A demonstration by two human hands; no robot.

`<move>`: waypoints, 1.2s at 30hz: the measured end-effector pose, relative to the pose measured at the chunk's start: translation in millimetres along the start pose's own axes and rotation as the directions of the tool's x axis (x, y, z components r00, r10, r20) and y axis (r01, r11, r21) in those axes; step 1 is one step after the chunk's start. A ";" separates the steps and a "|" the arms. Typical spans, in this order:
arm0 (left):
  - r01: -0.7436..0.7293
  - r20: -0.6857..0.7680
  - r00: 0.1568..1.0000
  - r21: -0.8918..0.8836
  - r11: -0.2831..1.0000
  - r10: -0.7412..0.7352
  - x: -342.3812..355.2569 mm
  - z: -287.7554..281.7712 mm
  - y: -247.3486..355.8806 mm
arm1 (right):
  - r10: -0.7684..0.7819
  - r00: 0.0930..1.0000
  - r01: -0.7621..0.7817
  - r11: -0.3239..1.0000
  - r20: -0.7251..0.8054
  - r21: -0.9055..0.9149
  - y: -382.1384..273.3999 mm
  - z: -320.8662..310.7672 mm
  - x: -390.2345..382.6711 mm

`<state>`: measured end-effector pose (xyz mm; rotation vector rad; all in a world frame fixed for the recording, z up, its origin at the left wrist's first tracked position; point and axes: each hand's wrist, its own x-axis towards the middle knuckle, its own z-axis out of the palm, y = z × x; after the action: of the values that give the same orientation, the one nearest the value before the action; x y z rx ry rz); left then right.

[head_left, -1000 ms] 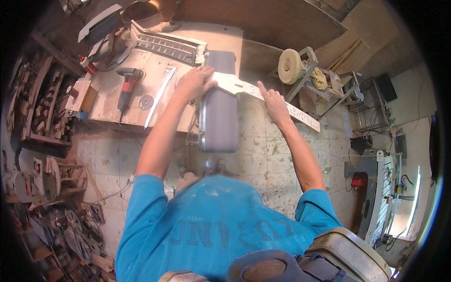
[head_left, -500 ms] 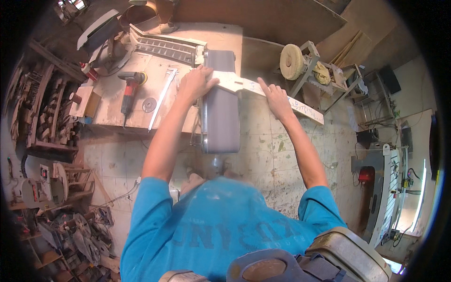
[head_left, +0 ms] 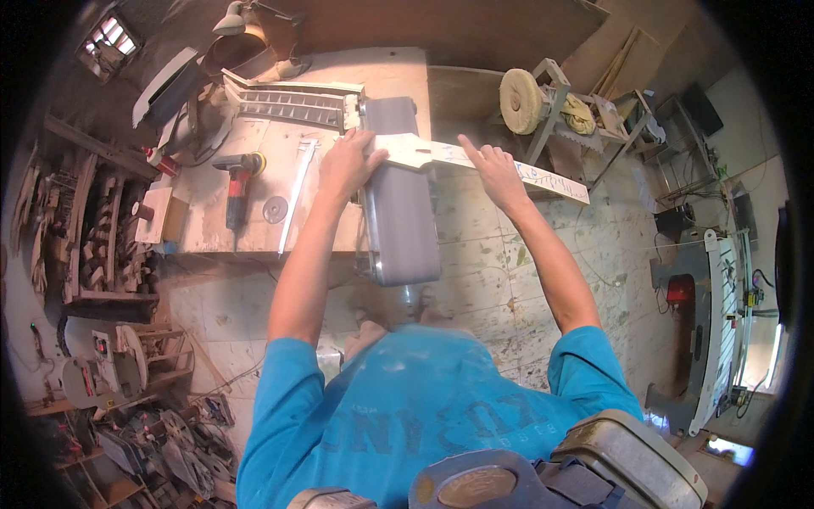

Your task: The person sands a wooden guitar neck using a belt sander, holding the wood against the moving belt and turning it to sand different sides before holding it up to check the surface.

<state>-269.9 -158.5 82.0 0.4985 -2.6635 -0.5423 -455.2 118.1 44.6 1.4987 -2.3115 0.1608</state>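
A pale wooden guitar-neck-shaped piece [head_left: 405, 149] with drawn markings on its long narrow part lies crosswise over a grey sanding belt [head_left: 405, 229]. My left hand [head_left: 346, 161] has its fingers closed on the wide end at the belt's left. My right hand [head_left: 498, 176] grips the narrow part to the right of the belt, index finger stretched along it. Left of the sander on the bench lie a red-and-black power tool [head_left: 239, 188] with a yellow pad, a small grey disc [head_left: 275, 209] and a long silver measuring tool [head_left: 295, 193].
The wooden bench [head_left: 203, 242] holds a metal frame jig [head_left: 292, 109] and a wooden block [head_left: 170, 214]. A metal stand [head_left: 553, 93] with a round buffing wheel [head_left: 519, 102] is back right. Shelves of wood pieces [head_left: 106, 220] are at left, a long machine [head_left: 712, 331] at right.
The view has shifted a little. The right end of the wooden piece has swung upward in the picture, so it lies more level, with both hands still on it.
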 end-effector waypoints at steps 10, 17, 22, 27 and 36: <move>-0.052 0.047 0.997 -0.023 0.998 0.053 20.0 9.6 7.3 | 0.069 0.997 -0.070 0.996 -0.021 -0.055 8.5 2.1 -18.7; -0.148 0.044 0.988 -0.023 0.989 0.149 32.7 32.2 15.8 | 0.065 0.998 -0.065 0.997 -0.007 -0.052 26.6 -11.1 -41.6; -0.122 0.075 0.989 -0.035 0.992 0.124 34.2 29.6 17.7 | 0.041 0.999 -0.043 0.998 -0.029 -0.051 20.6 -21.3 -40.7; -0.134 0.100 0.986 -0.027 0.991 0.136 33.5 12.9 7.3 | 0.046 0.997 -0.049 0.998 -0.065 -0.040 3.1 -11.0 -31.1; -0.239 0.153 0.961 0.039 0.970 0.231 36.4 10.9 -17.9 | 0.108 0.991 -0.113 0.991 -0.074 -0.072 -25.1 -4.8 -24.2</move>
<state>-301.4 -185.6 75.4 0.1572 -2.8339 -0.4475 -422.7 129.6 37.3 1.3083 -2.3182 0.1505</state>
